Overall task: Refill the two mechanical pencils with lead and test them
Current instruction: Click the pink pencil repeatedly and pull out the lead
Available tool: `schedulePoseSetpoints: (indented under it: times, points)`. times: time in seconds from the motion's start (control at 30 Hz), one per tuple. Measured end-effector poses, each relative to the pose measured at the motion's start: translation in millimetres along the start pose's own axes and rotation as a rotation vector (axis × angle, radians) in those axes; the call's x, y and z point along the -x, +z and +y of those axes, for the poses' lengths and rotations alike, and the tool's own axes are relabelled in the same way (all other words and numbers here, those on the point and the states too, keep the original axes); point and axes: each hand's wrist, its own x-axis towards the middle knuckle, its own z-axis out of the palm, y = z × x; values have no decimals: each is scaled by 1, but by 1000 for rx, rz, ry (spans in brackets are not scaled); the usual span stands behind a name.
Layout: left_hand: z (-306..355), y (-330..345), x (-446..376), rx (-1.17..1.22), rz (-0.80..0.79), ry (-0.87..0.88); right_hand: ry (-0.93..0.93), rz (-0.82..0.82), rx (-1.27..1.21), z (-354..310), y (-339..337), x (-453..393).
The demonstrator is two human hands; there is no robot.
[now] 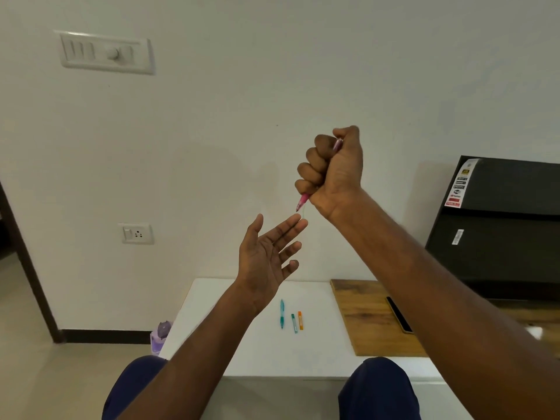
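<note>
My right hand [333, 169] is raised in front of the wall and grips a pink mechanical pencil [303, 202] in its fist, tip pointing down, thumb over the top end. My left hand [266, 259] is held palm up just below, fingers straight, their tips near the pencil's tip. On the white table [212, 328] lie a teal mechanical pencil [282, 314], a teal lead case [294, 323] and an orange lead case [300, 320], side by side.
A wooden board [363, 316] with a dark phone [398, 313] on it lies on the table's right part. A black TV [500, 225] stands at the right. A purple bottle [160, 338] sits on the floor left of the table. My knees show at the front edge.
</note>
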Motion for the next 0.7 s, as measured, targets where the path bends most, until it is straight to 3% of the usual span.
schedulePoseSetpoints:
  times: [0.17, 0.33, 0.7]
  points:
    - [3, 2, 2, 17, -16, 5, -16, -89, -46, -12, -2, -1]
    - [3, 8, 3, 21, -2, 1, 21, 20, 27, 3, -6, 2]
    - [6, 8, 6, 72, -51, 33, 67, -93, -53, -3, -11, 2]
